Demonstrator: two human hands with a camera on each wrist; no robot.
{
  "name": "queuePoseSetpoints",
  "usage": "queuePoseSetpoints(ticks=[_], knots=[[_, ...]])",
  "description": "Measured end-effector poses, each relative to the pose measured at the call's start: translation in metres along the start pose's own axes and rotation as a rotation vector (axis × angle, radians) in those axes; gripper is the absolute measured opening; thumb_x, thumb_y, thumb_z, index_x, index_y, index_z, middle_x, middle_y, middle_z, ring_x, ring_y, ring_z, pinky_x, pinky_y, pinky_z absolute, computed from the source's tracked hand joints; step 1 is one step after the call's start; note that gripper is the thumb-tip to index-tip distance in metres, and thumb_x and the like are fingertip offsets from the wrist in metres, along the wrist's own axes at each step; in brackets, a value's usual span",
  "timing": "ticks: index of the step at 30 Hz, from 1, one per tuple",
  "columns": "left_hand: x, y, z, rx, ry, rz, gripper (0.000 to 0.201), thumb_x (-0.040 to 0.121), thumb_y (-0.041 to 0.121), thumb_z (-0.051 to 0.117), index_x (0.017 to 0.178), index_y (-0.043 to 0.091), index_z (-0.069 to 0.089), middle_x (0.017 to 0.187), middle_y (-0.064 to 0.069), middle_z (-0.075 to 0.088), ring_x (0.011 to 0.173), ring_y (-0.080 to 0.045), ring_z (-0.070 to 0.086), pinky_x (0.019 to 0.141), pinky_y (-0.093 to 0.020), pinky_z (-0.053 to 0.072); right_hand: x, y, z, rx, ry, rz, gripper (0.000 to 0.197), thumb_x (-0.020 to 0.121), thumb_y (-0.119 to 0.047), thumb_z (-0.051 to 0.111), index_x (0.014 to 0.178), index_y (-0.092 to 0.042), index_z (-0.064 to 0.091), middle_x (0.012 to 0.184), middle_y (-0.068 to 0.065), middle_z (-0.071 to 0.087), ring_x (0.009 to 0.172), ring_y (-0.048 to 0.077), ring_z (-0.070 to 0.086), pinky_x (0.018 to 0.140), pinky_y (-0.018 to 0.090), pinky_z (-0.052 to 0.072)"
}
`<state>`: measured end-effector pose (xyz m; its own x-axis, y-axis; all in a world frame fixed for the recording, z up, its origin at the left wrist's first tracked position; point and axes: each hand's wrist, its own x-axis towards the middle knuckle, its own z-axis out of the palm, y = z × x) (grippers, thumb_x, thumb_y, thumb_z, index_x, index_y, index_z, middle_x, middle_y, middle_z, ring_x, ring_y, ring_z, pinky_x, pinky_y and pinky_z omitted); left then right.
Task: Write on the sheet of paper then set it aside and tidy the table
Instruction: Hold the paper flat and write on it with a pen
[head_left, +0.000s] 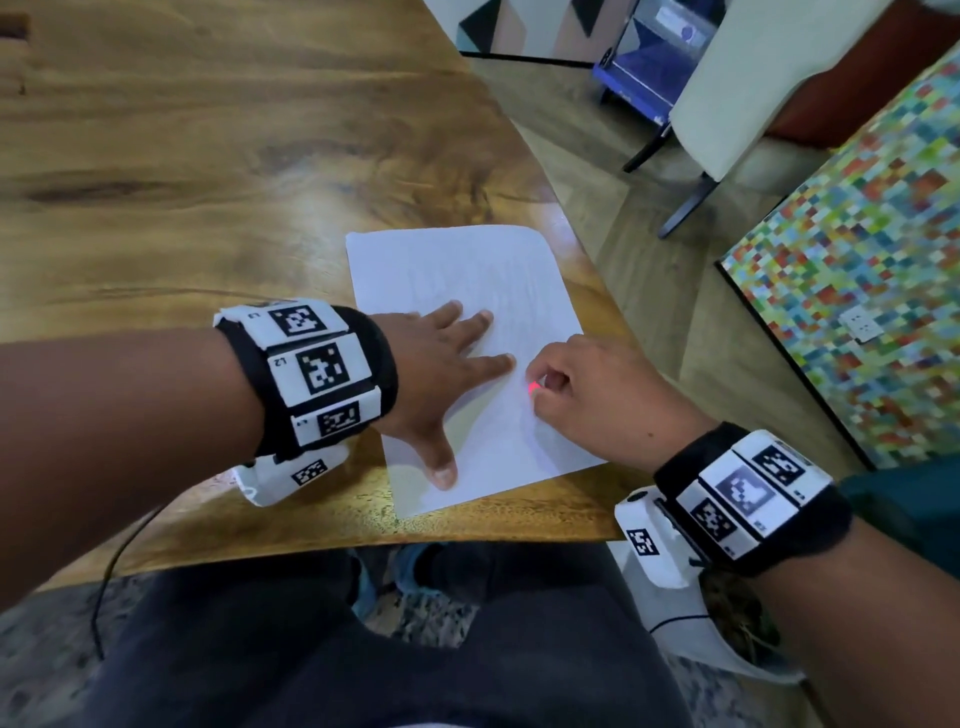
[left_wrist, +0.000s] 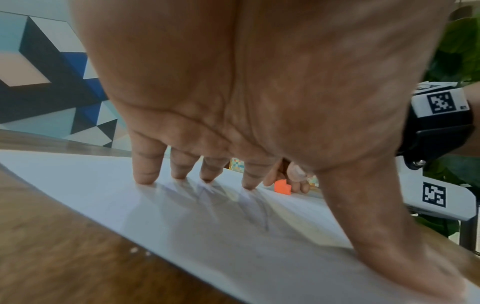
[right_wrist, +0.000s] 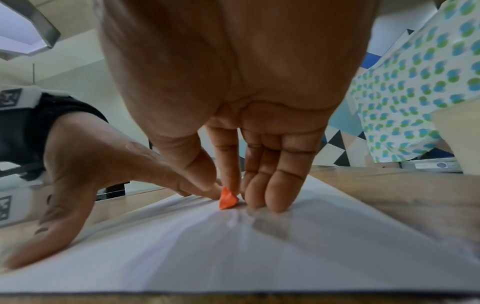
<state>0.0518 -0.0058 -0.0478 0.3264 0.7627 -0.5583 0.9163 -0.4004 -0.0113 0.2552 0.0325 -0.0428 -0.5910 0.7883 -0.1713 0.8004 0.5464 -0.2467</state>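
Dark trousers (head_left: 467, 649) of the seated person fill the bottom of the head view, with both forearms wearing marker-covered wristbands (head_left: 317, 374) above them. Further out, the sheet of paper (head_left: 467, 291) lies flat on the wooden table (head_left: 182, 182), close to its near right corner. On it, the left hand (head_left: 441, 374) is spread wide, fingers straight and thumb stretched toward the sheet's near edge, pressing the paper down. Just beside that hand's index finger, the right hand (head_left: 582, 389) has its fingers curled and pinches a small orange-red piece (head_left: 534, 387) against the sheet. From the left wrist, the left hand's palm (left_wrist: 259, 82) arches over the paper (left_wrist: 233, 236), and its fingertips (left_wrist: 145, 179) and thumb touch the white surface; the orange-red piece (left_wrist: 283, 186) shows beyond them, in the other hand's fingers. From the right wrist, the right hand's thumb (right_wrist: 194, 176) and index finger nip the orange-red piece (right_wrist: 227, 198), whose lower end touches the paper (right_wrist: 259, 257); what kind of writing thing it is cannot be told. At left there, the left hand (right_wrist: 91, 164) lies on the sheet.
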Motion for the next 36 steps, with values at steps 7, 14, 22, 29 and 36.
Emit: queuePoseSetpoints(ticks=[7,14,22,29,36], knots=[[-0.001,0.001,-0.001,-0.009,-0.011,-0.007,0.137,0.065,0.083,0.07,0.159,0.037,-0.018,0.166,-0.008,-0.027,0.154,-0.034,-0.017,0.124,-0.055,0.015,-0.001,0.001,0.004,-0.039,0.036,-0.001,0.007,0.093,-0.025,0.057,0.098,-0.024,0.063,0.093,-0.003,0.055,0.091,0.016,0.052,0.08,0.029,0.044],[-0.002,0.002,-0.001,-0.003,-0.011,-0.015,0.138,0.063,0.084,0.071,0.159,0.038,-0.017,0.167,-0.007,-0.026,0.155,-0.033,-0.017,0.123,-0.056,0.018,-0.002,-0.004,0.002,-0.104,0.073,-0.034,0.012,0.095,-0.024,0.052,0.099,-0.025,0.063,0.094,0.001,0.055,0.086,0.021,0.056,0.075,0.039,0.05],[-0.002,0.002,-0.001,-0.015,-0.016,-0.022,0.137,0.064,0.083,0.071,0.159,0.038,-0.017,0.166,-0.006,-0.027,0.154,-0.032,-0.018,0.124,-0.056,0.016,-0.022,-0.033,0.009,-0.043,-0.042,-0.127,0.015,0.095,-0.029,0.052,0.091,-0.027,0.067,0.095,-0.004,0.056,0.087,0.019,0.058,0.079,0.04,0.05],[-0.003,0.0,0.002,-0.034,0.001,-0.027,0.136,0.062,0.085,0.07,0.158,0.042,-0.015,0.167,-0.002,-0.027,0.155,-0.028,-0.019,0.122,-0.063,0.011,-0.003,-0.01,0.005,-0.053,0.005,0.005,0.009,0.093,-0.028,0.057,0.087,-0.026,0.064,0.089,-0.005,0.057,0.086,0.016,0.056,0.077,0.035,0.049],[-0.001,-0.001,0.005,-0.038,0.003,-0.026,0.135,0.062,0.085,0.07,0.158,0.042,-0.016,0.166,-0.002,-0.029,0.155,-0.028,-0.02,0.121,-0.064,0.013,-0.025,-0.038,0.012,0.018,-0.092,-0.168,0.013,0.095,-0.027,0.053,0.089,-0.024,0.064,0.093,-0.004,0.056,0.086,0.017,0.056,0.078,0.037,0.049]])
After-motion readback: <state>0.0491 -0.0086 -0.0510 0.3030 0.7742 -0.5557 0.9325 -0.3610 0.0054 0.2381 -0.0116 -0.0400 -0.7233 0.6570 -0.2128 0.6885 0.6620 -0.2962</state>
